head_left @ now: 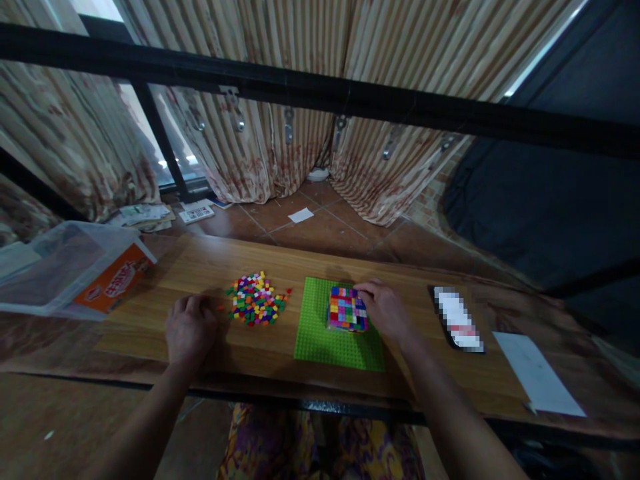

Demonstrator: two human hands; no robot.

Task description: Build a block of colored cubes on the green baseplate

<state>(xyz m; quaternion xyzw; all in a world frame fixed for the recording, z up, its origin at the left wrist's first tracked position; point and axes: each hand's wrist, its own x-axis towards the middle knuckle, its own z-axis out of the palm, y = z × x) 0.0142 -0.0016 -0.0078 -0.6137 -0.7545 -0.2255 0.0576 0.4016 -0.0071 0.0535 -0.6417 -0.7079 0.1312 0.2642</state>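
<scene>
A bright green studded baseplate [311, 333] lies on the wooden table, bearing a square block of many-coloured toy bricks [346, 312]. At the far right corner of this brick block is my right hand [383, 305], its fingertips pinched together at the top edge. Whether a small brick is between them is hidden. My left hand [190, 330] rests on the tabletop with its fingers curled under, left of a loose pile of small coloured bricks [256, 300]. Nothing shows in the left hand, though its palm faces away.
At the left stands a clear plastic box [65, 267] with an orange label. A phone [459, 320] and a white paper sheet [537, 373] lie to the right. A black metal bar [300, 93] crosses beyond the table, before striped curtains [280, 40].
</scene>
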